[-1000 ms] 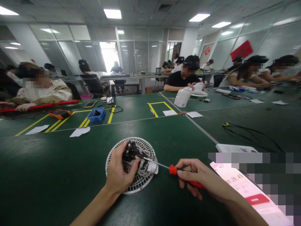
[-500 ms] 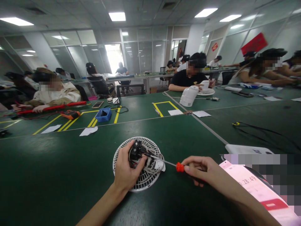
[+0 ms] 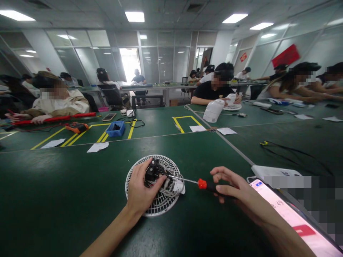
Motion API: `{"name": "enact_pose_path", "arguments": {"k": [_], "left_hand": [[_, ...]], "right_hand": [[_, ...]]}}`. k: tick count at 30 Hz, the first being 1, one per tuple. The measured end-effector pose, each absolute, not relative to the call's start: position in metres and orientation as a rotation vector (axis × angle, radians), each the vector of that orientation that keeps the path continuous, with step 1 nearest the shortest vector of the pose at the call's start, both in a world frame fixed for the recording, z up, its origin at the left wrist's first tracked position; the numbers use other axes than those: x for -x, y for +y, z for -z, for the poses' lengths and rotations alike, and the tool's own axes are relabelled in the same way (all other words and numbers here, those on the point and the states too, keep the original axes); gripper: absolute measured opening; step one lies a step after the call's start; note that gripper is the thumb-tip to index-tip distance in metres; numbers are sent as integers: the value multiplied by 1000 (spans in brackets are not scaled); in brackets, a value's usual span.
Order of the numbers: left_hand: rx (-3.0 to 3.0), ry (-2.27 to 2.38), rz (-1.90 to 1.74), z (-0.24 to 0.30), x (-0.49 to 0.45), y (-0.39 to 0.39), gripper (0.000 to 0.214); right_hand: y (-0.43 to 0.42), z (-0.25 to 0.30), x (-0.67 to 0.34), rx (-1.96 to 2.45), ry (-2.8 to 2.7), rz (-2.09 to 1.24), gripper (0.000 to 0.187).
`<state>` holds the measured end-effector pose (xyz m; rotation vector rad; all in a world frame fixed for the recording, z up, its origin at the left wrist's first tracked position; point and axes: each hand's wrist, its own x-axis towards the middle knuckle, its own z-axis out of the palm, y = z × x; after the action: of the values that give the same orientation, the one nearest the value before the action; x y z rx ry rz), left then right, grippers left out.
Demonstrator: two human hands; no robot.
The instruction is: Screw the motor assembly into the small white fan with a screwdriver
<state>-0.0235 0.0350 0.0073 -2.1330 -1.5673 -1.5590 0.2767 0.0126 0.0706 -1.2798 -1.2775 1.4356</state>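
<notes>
A round white fan grille (image 3: 158, 205) lies flat on the green table in front of me. A small black motor (image 3: 152, 172) with loose wires sits on its middle. My left hand (image 3: 140, 192) is closed around the motor, thumb on its near side. My right hand (image 3: 230, 189) is closed on a screwdriver (image 3: 202, 184) with a red collar and dark handle. Its thin metal shaft points left, with the tip at the motor.
A phone with a pink screen (image 3: 292, 219) lies at my right, beside a white flat box (image 3: 276, 172). A black cable (image 3: 289, 151) trails on the right. Farther off lie paper slips, a blue bin (image 3: 115, 129) and a white fan body (image 3: 213, 110). Other people sit at the tables.
The view shifted slightly. My right hand has rolled on the screwdriver handle, fingers now more raised. The left hand keeps its hold on the motor.
</notes>
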Motion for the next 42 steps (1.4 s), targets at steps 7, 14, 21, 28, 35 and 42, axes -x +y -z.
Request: {"name": "enact_pose_path", "arguments": {"k": [7, 14, 21, 28, 35, 42], "left_hand": [[2094, -1698, 1611, -4, 30, 35, 66], [2084, -1658, 1591, -6, 35, 33, 66], [2074, -1661, 1571, -4, 37, 33, 65], [2094, -1586, 1550, -5, 34, 33, 66], [2099, -1578, 1539, -7, 34, 32, 65], [2099, -1564, 1537, -6, 34, 31, 65]], "right_hand": [[14, -70, -276, 1324, -1225, -1378, 61], [15, -58, -265, 1438, -1317, -1320, 53], [14, -59, -269, 1378, -1376, -1366, 47], [13, -63, -275, 1343, -1341, -1426, 46], [15, -64, -268, 1457, -1369, -1468, 42], [13, -64, -272, 1297, -1323, -1548, 40]]}}
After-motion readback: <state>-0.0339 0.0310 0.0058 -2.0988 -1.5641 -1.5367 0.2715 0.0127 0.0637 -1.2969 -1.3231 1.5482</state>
